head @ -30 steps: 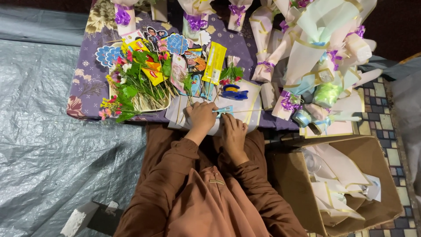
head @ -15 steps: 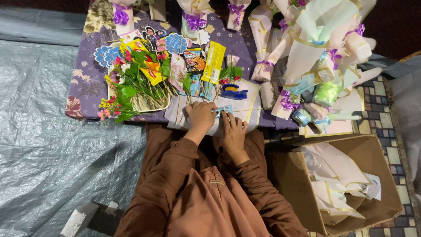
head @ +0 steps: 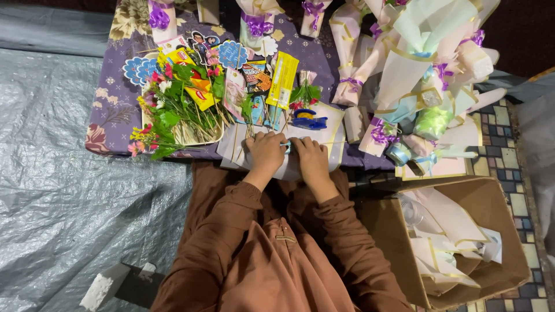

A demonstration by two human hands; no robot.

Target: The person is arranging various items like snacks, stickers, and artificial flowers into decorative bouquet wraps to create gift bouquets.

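Note:
My left hand (head: 265, 151) and my right hand (head: 310, 157) rest close together on white wrapping paper (head: 330, 136) at the near edge of a low table with a purple floral cloth (head: 110, 118). Both pinch a thin light-blue ribbon (head: 287, 147) stretched between them. Just beyond my fingers lies a blue tape dispenser (head: 308, 119). A small sprig of flowers (head: 305, 94) and snack packets, one of them yellow (head: 282, 81), lie past that.
A tray of mixed flowers and greenery (head: 173, 112) sits at the left of the table. Wrapped paper bouquets with purple bows (head: 416, 63) pile up at the right. An open cardboard box of paper sheets (head: 457, 242) stands at my right. Grey tarpaulin (head: 63, 196) covers the floor.

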